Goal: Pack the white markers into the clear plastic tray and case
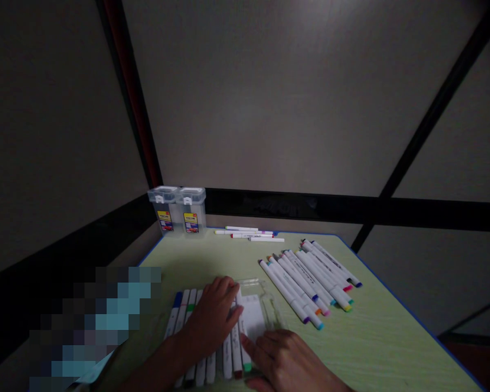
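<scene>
Right hand (288, 359) lies flat, fingertips on the row of markers (187, 307) at the worktop's (392, 348) near edge. Left hand (212, 321) rests spread across them, touching a clear case (267, 305). The barrels are probably light, stiff, slick and prone to rolling, so pinch one mid-barrel.

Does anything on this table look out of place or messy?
A few markers lie scattered at the far edge beside the clear boxes, away from the fanned row. Nothing looks spilled or broken.
</scene>
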Tool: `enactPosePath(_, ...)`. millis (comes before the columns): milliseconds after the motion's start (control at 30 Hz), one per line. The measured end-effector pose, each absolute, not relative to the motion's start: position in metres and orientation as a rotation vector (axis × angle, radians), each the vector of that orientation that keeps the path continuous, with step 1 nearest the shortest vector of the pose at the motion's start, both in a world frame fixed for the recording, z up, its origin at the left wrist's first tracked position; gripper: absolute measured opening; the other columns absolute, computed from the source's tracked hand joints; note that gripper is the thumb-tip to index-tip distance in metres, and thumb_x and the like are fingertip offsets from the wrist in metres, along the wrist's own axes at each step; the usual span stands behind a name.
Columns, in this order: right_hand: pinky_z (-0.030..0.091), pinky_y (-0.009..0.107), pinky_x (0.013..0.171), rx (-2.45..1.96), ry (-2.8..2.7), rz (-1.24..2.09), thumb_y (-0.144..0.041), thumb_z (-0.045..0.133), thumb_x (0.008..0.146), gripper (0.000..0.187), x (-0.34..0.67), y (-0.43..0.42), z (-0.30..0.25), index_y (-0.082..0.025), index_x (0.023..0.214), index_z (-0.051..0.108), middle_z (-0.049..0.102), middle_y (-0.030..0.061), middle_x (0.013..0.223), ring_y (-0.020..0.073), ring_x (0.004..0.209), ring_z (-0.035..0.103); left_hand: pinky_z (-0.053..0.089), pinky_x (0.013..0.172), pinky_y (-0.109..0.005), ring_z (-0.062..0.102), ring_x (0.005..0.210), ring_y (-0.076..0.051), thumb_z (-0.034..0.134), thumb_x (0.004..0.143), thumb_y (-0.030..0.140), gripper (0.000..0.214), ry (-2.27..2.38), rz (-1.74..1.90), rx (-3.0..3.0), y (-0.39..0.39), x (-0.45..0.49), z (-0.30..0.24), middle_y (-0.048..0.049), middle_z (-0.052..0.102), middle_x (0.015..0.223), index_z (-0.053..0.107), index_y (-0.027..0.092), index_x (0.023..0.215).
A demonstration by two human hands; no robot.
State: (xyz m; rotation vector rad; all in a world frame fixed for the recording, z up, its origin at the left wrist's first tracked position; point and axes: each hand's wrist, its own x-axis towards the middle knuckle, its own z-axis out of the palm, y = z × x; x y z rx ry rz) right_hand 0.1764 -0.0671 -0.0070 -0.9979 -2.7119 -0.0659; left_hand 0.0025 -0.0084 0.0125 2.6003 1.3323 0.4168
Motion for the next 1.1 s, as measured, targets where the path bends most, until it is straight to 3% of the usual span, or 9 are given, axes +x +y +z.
enactPosePath(100, 0.045, 0.03, 0.054, -1.033, -2.724, -0.04, -0.04, 0.058, 0.079, 0.045, 0.176, -0.068, -0.003, -0.009, 0.111, 0.057, 0.068, 0.007, 0.075, 0.0214, 0.065, 0.063, 0.037, 0.09, -0.038, 0.043, 0.102, -0.023, 0.048, 0.082, 0.022, 0.026, 1.297, 0.364, 2.648, -0.005, 0.001, 0.019, -0.0077, 0.051, 0.108, 0.052, 0.016, 0.107)
enactPosePath(267, 0.048, 0.03, 0.056, -1.028, -2.765, -0.031, -0.039, 0.059, 0.078, 0.048, 0.176, -0.065, -0.005, -0.009, 0.115, 0.054, 0.069, 0.008, 0.08, 0.0216, 0.069, 0.064, 0.041, 0.084, -0.033, 0.051, 0.092, -0.02, 0.053, 0.079, 0.02, 0.012, 1.267, 0.346, 2.667, 0.022, -0.001, 0.032, -0.005, 0.057, 0.093, 0.061, 0.017, 0.086)
enactPosePath(367, 0.048, 0.03, 0.057, -1.026, -2.771, -0.079, -0.038, 0.064, 0.075, 0.051, 0.177, -0.063, -0.008, -0.009, 0.115, 0.054, 0.069, 0.0077, 0.079, 0.0212, 0.068, 0.064, 0.039, 0.09, -0.033, 0.051, 0.098, -0.02, 0.052, 0.079, 0.017, 0.02, 1.362, 0.513, 2.638, 0.048, 0.004, 0.038, -0.0066, 0.058, 0.099, 0.06, 0.015, 0.098)
enactPosePath(700, 0.048, 0.028, 0.061, -1.054, -2.743, -0.043, -0.039, 0.059, 0.078, 0.048, 0.177, -0.066, -0.005, -0.011, 0.116, 0.053, 0.068, 0.006, 0.083, 0.0191, 0.07, 0.063, 0.038, 0.096, -0.032, 0.051, 0.105, -0.019, 0.052, 0.082, 0.013, 0.021, 1.421, 0.696, 2.619, 0.112, 0.043, 0.031, -0.0092, 0.058, 0.107, 0.058, 0.011, 0.102)
enactPosePath(800, 0.048, 0.029, 0.064, -1.093, -2.741, 0.016, -0.037, 0.06, 0.078, 0.046, 0.177, -0.068, 0.001, -0.011, 0.116, 0.053, 0.068, 0.0056, 0.085, 0.0203, 0.073, 0.063, 0.044, 0.087, -0.042, 0.053, 0.102, -0.02, 0.051, 0.086, 0.024, 0.022, 1.393, 0.687, 2.658, 0.122, 0.052, 0.02, -0.0076, 0.056, 0.11, 0.055, 0.013, 0.105)
enactPosePath(1100, 0.047, 0.029, 0.063, -1.117, -2.74, 0.018, -0.036, 0.061, 0.077, 0.042, 0.178, -0.07, 0.004, -0.015, 0.113, 0.054, 0.068, 0.0051, 0.083, 0.0205, 0.073, 0.063, 0.048, 0.08, -0.04, 0.056, 0.096, -0.02, 0.051, 0.087, 0.03, 0.029, 1.357, 0.589, 2.767, 0.142, 0.065, 0.004, -0.0083, 0.053, 0.113, 0.051, 0.015, 0.112)
